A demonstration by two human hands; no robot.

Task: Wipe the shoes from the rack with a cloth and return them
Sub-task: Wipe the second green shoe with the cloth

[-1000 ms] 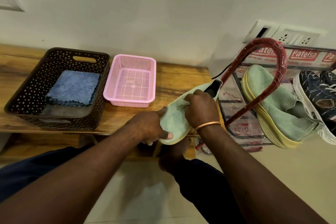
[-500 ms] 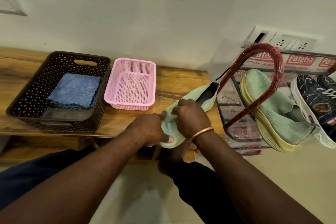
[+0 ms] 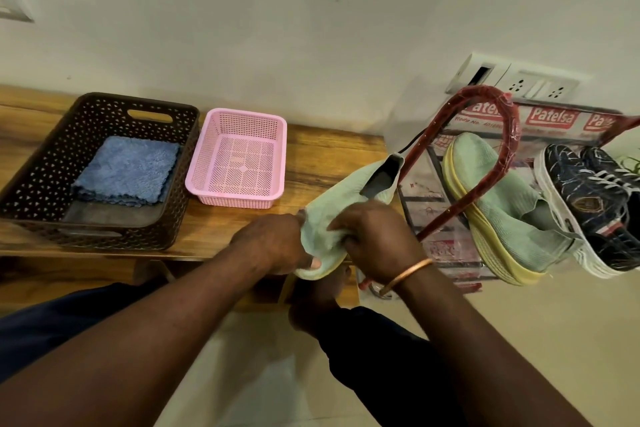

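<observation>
over the front edge of the wooden bench point(image 3: 329, 152), the left hand point(image 3: 277, 243) grips the toe end of a pale green knit shoe point(image 3: 346, 191), fingers curled under it. the right hand point(image 3: 377, 239) is curled over the upper and pinches pale green fabric; whether that is a cloth or the shoe's own knit i cannot tell. by my reading the task is at the wiping stage on this shoe, with its return not yet done. its mate, a green shoe with a yellow sole point(image 3: 502, 211), leans on the red-framed shoe rack point(image 3: 512, 121) to the right, beside a pair of navy patterned sneakers point(image 3: 588, 198). nothing shows whether those have been wiped, so one return and possibly more wiping are left. on the bench, the dark brown perforated basket point(image 3: 104, 104) holds a stack of folded blue microfibre cloths point(image 3: 128, 170). the pink mesh basket point(image 3: 242, 114) just beside it shows only its own perforated floor.
</observation>
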